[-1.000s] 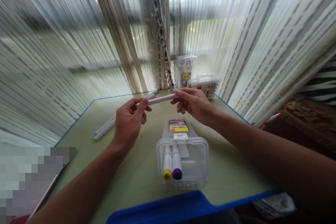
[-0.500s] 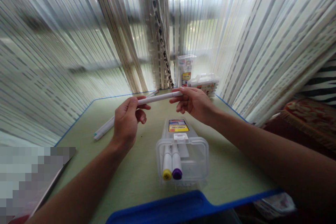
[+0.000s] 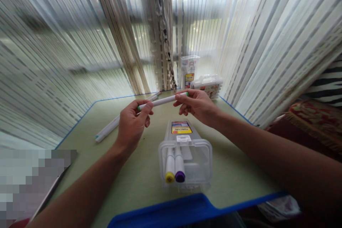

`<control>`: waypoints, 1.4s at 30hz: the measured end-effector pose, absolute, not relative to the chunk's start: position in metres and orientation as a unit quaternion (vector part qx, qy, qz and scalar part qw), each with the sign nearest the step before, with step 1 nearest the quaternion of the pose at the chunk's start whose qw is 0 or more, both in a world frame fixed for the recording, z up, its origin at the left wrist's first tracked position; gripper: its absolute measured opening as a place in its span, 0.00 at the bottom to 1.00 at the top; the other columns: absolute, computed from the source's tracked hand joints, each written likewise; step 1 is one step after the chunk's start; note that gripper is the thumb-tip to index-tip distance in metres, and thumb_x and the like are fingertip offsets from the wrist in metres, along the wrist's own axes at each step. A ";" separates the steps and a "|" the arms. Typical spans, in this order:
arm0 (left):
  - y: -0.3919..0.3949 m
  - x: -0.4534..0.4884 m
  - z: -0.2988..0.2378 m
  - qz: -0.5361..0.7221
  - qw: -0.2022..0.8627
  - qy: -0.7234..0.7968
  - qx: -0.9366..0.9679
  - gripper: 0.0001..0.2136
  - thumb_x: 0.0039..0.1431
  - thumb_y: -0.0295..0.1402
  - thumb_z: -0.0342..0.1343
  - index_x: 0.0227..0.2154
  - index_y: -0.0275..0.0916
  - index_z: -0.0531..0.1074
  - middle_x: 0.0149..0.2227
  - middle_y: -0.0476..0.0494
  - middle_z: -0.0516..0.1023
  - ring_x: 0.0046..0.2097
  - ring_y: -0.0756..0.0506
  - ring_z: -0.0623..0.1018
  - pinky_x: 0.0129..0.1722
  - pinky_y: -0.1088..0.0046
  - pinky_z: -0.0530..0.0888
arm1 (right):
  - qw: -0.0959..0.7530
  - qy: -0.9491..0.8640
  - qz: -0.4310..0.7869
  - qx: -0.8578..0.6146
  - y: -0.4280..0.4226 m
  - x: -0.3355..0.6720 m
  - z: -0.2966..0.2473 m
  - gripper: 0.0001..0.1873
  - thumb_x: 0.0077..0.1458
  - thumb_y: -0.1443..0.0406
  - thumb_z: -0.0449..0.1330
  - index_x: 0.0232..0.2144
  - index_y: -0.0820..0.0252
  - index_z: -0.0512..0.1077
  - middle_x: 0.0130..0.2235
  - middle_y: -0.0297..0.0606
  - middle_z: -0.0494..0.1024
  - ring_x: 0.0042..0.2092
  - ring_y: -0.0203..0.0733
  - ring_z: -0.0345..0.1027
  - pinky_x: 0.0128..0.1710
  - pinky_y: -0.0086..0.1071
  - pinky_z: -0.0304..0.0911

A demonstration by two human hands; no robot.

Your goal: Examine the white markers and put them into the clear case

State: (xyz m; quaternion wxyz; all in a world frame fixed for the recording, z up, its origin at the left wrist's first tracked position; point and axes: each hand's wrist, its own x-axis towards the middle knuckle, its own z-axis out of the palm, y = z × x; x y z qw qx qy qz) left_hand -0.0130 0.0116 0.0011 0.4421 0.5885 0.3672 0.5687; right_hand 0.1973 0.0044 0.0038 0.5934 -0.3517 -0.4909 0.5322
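Observation:
A white marker (image 3: 164,100) with green ends is held level above the table, one end in each hand. My left hand (image 3: 133,121) pinches its left end between thumb and fingers. At the other end, my right hand (image 3: 199,104) grips the marker near its green tip. Below the hands, a clear plastic case (image 3: 197,164) lies on its side with its opening toward me. Inside it rest a marker with a yellow end (image 3: 170,165) and a marker with a purple end (image 3: 180,165), side by side.
White markers (image 3: 108,128) lie left of my left hand, and others (image 3: 155,96) lie behind the held one. At the back stand an upright clear case (image 3: 189,67) and a clear box with a handle (image 3: 207,84). The green table (image 3: 235,171) has a blue edge; curtains hang beyond.
My left thumb has shifted right along the marker, and both green ends now show. My right fingers have changed their hold slightly. The case and its two markers stay put.

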 end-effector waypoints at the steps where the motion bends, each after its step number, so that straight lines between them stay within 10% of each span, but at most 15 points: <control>1: 0.011 -0.013 0.001 0.568 0.442 0.367 0.590 0.12 0.53 0.37 0.66 0.35 0.35 0.75 0.24 0.52 0.73 0.18 0.56 0.65 0.16 0.79 0.63 | 0.591 -0.496 0.529 -0.354 0.004 0.197 0.004 0.18 0.45 0.57 0.75 0.32 0.63 0.77 0.28 0.39 0.82 0.20 0.33 0.72 0.18 0.24 0.62; 26: 0.010 -0.011 0.006 0.597 0.504 0.353 0.515 0.10 0.61 0.35 0.54 0.37 0.32 0.74 0.27 0.43 0.78 0.18 0.53 0.66 0.17 0.76 0.64 | 0.585 -0.422 0.584 -0.373 0.000 0.198 0.014 0.13 0.66 0.67 0.52 0.39 0.66 0.76 0.28 0.43 0.84 0.20 0.36 0.73 0.16 0.25 0.63; 42: 0.014 -0.014 -0.003 0.562 0.458 0.347 0.594 0.15 0.52 0.39 0.69 0.36 0.34 0.75 0.22 0.53 0.74 0.18 0.56 0.66 0.16 0.79 0.63 | 0.583 -0.509 0.512 -0.373 0.003 0.199 0.003 0.19 0.45 0.57 0.75 0.32 0.64 0.78 0.27 0.40 0.82 0.20 0.33 0.72 0.17 0.24 0.63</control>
